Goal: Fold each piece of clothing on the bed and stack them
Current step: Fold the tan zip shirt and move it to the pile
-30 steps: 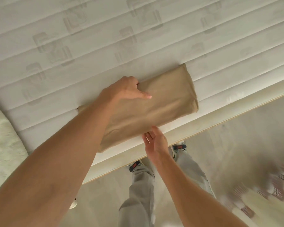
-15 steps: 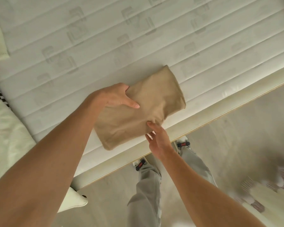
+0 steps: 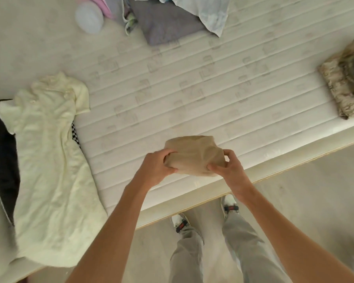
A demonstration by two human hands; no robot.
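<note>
The tan garment [image 3: 194, 155] is a thick folded bundle, creased on top, above the bed [image 3: 192, 88] near its edge. Left hand [image 3: 156, 167] and right hand [image 3: 229, 167] grip its ends.

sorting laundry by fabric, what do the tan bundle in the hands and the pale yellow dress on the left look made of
Tan folded garment: looks like a thin, smooth, matte knit or jersey; it creases softly where the left hand and right hand grip it. Pale yellow dress: seems a fuzzier, thicker fabric, perhaps fleece or a soft knit, with a nubby matte surface. Neither can be confirmed by sight.
</note>
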